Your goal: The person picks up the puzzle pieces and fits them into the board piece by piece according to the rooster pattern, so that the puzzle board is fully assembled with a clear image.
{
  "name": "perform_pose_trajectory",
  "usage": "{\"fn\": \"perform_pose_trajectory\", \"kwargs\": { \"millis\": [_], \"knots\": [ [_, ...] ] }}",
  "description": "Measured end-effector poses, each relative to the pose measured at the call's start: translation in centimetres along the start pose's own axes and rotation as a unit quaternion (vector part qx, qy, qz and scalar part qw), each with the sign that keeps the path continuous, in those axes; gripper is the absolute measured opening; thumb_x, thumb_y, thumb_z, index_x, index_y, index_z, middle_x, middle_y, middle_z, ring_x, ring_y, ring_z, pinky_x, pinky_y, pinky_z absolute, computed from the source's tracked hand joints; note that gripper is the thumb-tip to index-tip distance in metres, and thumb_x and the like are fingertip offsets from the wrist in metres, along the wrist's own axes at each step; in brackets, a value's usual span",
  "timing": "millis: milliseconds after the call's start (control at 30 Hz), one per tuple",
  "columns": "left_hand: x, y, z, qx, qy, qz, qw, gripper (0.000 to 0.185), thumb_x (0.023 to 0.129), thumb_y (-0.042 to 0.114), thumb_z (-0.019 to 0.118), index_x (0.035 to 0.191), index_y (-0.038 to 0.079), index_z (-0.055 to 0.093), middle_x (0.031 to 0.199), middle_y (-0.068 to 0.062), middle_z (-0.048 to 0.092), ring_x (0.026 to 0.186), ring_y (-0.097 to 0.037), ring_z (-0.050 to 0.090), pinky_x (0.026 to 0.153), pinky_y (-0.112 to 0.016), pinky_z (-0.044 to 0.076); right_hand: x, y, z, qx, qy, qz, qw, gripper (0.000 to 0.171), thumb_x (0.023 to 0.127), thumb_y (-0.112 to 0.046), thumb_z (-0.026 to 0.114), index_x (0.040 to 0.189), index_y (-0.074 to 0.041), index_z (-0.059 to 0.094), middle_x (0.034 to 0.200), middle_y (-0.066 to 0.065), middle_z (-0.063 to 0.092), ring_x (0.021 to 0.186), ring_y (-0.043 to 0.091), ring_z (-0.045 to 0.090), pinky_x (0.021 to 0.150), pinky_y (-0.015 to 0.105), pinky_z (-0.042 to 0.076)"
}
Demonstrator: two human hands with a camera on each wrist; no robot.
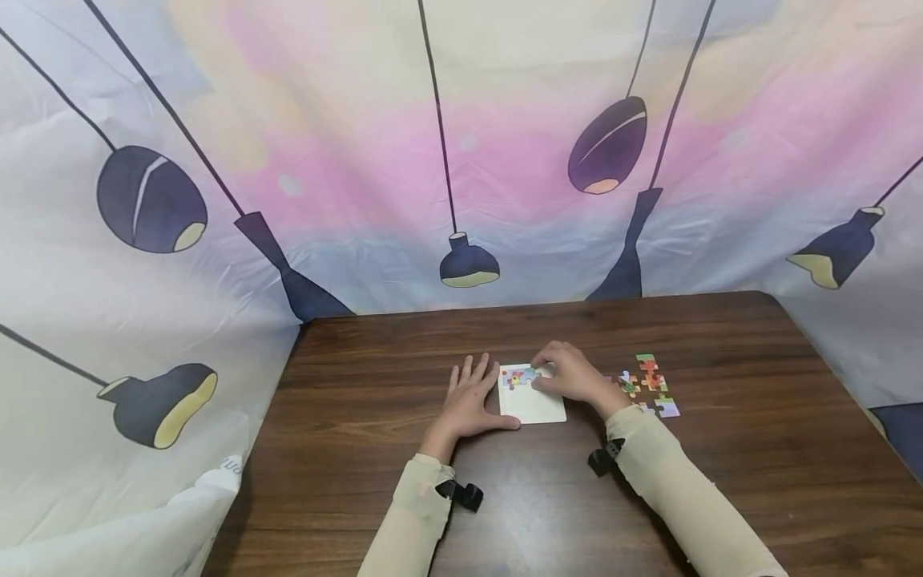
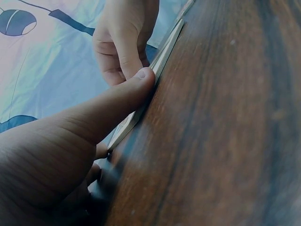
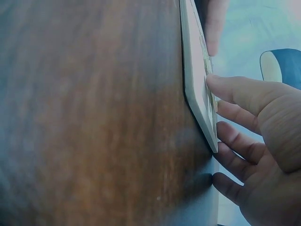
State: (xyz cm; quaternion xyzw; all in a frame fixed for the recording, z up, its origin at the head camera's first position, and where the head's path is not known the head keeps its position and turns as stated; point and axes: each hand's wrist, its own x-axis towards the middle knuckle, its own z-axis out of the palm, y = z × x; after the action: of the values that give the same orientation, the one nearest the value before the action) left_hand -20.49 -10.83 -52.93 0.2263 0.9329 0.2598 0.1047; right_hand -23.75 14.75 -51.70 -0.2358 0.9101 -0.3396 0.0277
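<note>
A white square puzzle board [image 1: 534, 409] lies on the table, with a few colourful joined jigsaw pieces [image 1: 515, 377] along its far left part. My left hand [image 1: 469, 402] is spread along the board's left side, its thumb straight and touching the near edge; in the left wrist view the thumb tip [image 2: 145, 75] rests at that edge. Over the board's far right part, my right hand [image 1: 570, 373] pinches a jigsaw piece between thumb and fingers, down at the board's surface. The fingers mostly hide this piece. In the right wrist view the thumb [image 3: 230, 87] meets the board's top face.
Several loose jigsaw pieces [image 1: 652, 377] lie to the right of the board, partly behind my right wrist. The dark wooden table [image 1: 360, 425] ends at a hanging cloth [image 1: 389, 272] printed with lamps. A black strap camera [image 1: 602, 460] sits on each wrist.
</note>
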Motion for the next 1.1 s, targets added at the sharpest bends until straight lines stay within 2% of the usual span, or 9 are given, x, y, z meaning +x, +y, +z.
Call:
{"fn": "perform_pose_trajectory", "kwargs": {
  "millis": [300,533,767,933,1100],
  "knots": [
    [-0.1,0.0,0.0,-0.003,-0.003,0.001,1.0000,0.115,0.083,0.062,0.084,0.169,0.011,0.025,0.176,-0.013,0.009,0.162,-0.038,-0.006,0.129,-0.059,-0.004,-0.2,-0.2,-0.1,0.008,-0.004,0.003,1.000,0.030,0.093,-0.018,0.081,0.119,-0.005,0.077,0.118,0.013,0.068,0.117,0.040,0.060,0.105,0.064,0.043],
    [0.0,-0.1,0.1,-0.002,-0.001,0.004,1.0000,0.116,0.083,0.062,0.084,0.169,0.011,0.025,0.176,-0.013,0.009,0.162,-0.038,-0.007,0.128,-0.059,-0.004,-0.3,-0.5,0.1,-0.013,-0.028,-0.017,0.999,0.024,0.098,-0.015,0.076,0.121,-0.016,0.081,0.119,0.009,0.064,0.116,0.036,0.055,0.100,0.065,0.037],
    [-0.1,-0.2,0.1,-0.004,-0.002,0.000,1.0000,0.116,0.083,0.062,0.084,0.169,0.011,0.025,0.176,-0.012,0.009,0.162,-0.037,-0.007,0.129,-0.059,-0.005,-0.4,-0.6,0.1,-0.012,-0.043,-0.021,0.999,0.026,0.099,-0.016,0.073,0.125,-0.015,0.080,0.123,0.010,0.062,0.117,0.035,0.053,0.099,0.063,0.038],
    [-0.1,-0.2,0.1,-0.002,-0.006,-0.002,1.0000,0.116,0.083,0.063,0.083,0.169,0.011,0.024,0.176,-0.012,0.008,0.162,-0.037,-0.007,0.129,-0.059,-0.004,-1.0,0.0,-0.9,0.027,-0.010,-0.040,0.999,0.030,0.101,-0.013,0.072,0.131,-0.010,0.076,0.126,0.013,0.063,0.118,0.037,0.057,0.099,0.063,0.046],
    [0.1,-0.3,0.1,0.000,-0.002,0.000,1.0000,0.116,0.083,0.062,0.084,0.169,0.011,0.024,0.176,-0.013,0.008,0.162,-0.038,-0.007,0.128,-0.059,-0.004,-2.1,0.9,-3.7,0.079,0.039,-0.026,0.996,0.033,0.102,-0.013,0.072,0.133,-0.003,0.072,0.128,0.015,0.064,0.119,0.037,0.061,0.097,0.059,0.052]
  ]
}}
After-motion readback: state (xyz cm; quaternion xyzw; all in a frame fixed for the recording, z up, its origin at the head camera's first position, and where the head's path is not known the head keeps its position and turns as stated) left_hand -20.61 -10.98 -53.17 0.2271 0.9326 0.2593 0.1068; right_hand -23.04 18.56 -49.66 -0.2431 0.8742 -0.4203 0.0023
